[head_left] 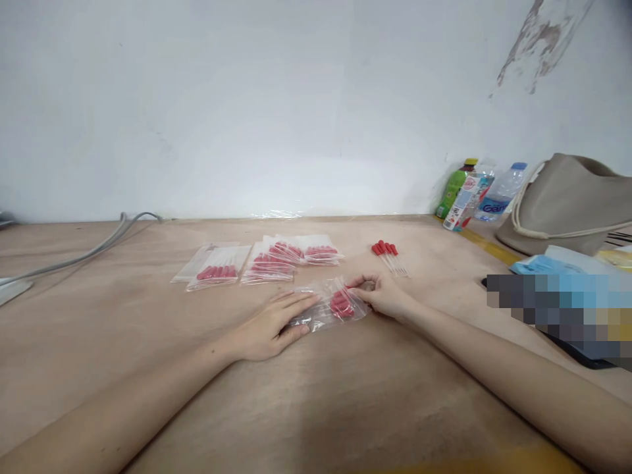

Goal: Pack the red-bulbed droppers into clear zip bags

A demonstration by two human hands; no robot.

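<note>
My left hand [274, 324] lies flat on the left part of a clear plastic bag [316, 322], its fingers stretched out. In the right part of that bag is a bunch of red-bulbed droppers [342, 304]. At the bag's right end, my right hand [379, 295] has its thumb and fingers pinched together; a red dropper end shows at the fingertips, partly hidden by them. Beyond this hand, several loose droppers [385, 250] lie fanned out with thin clear stems. Small filled bags [269, 263] overlap behind my left hand, and another bag [217, 271] lies further left.
Bottles [454, 191] and a carton [464, 204] stand by the wall at the right. Nearby are a grey-beige bag [567, 204], a blue mask [543, 266] and a partly blurred dark object [577, 352]. A grey cable [99, 245] runs across the left.
</note>
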